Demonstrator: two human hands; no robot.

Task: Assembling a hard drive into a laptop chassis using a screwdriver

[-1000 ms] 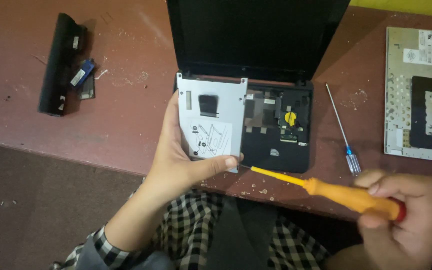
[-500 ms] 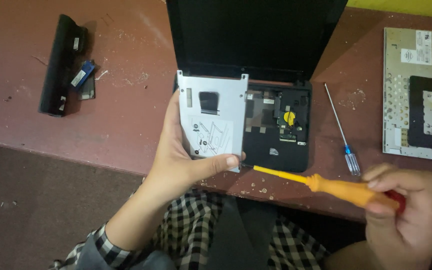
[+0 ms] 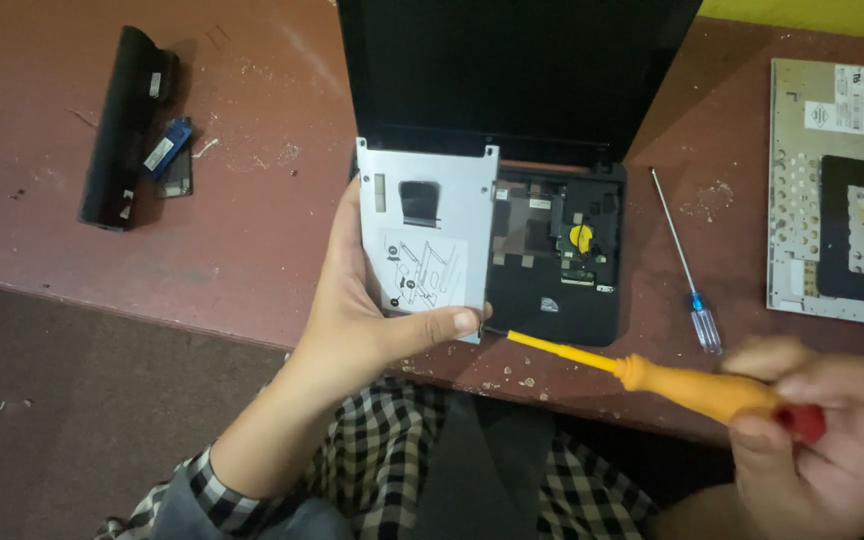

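We hold a grey metal cover plate (image 3: 427, 235) upright in our left hand (image 3: 362, 320), fingers behind its left edge and the thumb pressed across its lower front corner, so the hand is clamped on the plate. A black patch and a white diagram label show on the plate's face. It hangs just in front of the opened laptop base (image 3: 557, 260), whose inner parts lie bare, with a round yellow coin cell (image 3: 580, 237) among them. The laptop's dark screen (image 3: 512, 70) stands behind it.

Our right hand (image 3: 822, 440) is closed around the handle of an orange screwdriver with a red end cap (image 3: 692, 388). Its yellow shaft points left, and the tip sits just below our left thumb, near the plate's lower edge and the front edge of the laptop base; we cannot tell whether it touches either.

On the reddish-brown surface (image 3: 252, 220) a thin screwdriver with a clear blue handle (image 3: 687, 270) lies just right of the laptop. Further right the removed keyboard (image 3: 827, 190) lies back side up. Well to the left lies a long black battery pack (image 3: 122, 125), with a small blue component (image 3: 167, 150) just beside it. Our checked sleeve shows below.
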